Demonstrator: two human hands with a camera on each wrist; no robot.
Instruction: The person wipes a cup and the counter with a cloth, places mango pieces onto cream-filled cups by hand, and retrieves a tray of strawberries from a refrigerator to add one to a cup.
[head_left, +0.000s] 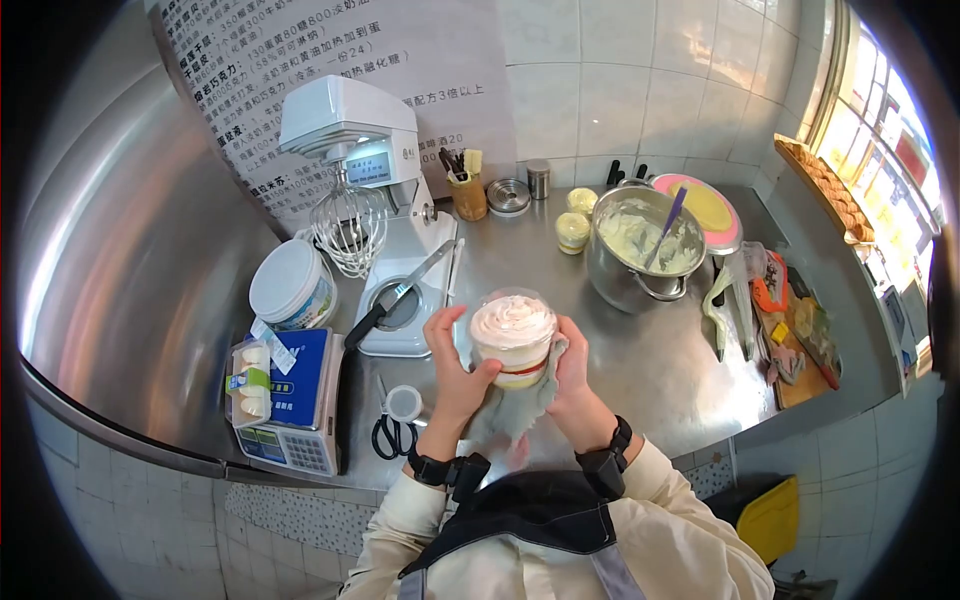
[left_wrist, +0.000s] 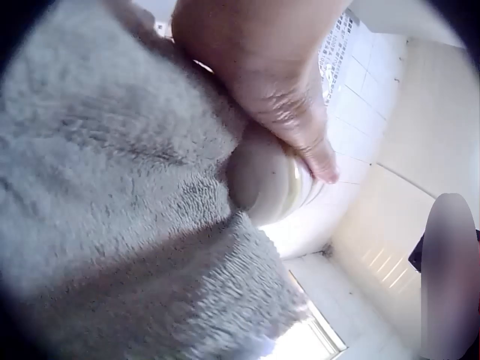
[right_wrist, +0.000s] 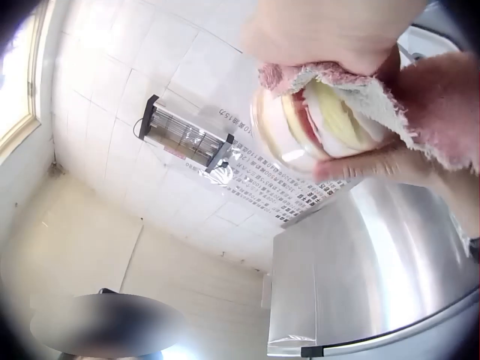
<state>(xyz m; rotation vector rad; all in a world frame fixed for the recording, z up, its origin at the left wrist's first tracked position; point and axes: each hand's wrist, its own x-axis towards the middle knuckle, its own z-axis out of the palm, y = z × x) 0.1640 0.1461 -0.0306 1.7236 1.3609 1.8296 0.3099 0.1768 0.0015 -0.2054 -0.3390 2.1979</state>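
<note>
In the head view, both hands hold a clear dessert cup (head_left: 513,345) filled with layers of cake, cream and a red filling, topped by a pink cream swirl (head_left: 512,320). My left hand (head_left: 458,378) grips the cup's left side, thumb across its front. On the right side my right hand (head_left: 577,385) holds a grey-and-pink cloth (head_left: 525,405) against the cup wall. The right wrist view shows the cloth (right_wrist: 375,97) bunched over the layered cup (right_wrist: 296,124). From below, the left wrist view shows the cup's base (left_wrist: 259,176) beside the hanging cloth (left_wrist: 142,172).
A steel pot (head_left: 625,265) of pale cream with a purple spatula (head_left: 668,225) stands back right, two filled cups (head_left: 573,232) beside it. A stand mixer (head_left: 350,130), long knife (head_left: 400,292), scissors (head_left: 392,435) and scale (head_left: 300,450) occupy the left. Cutting board (head_left: 800,370) lies far right.
</note>
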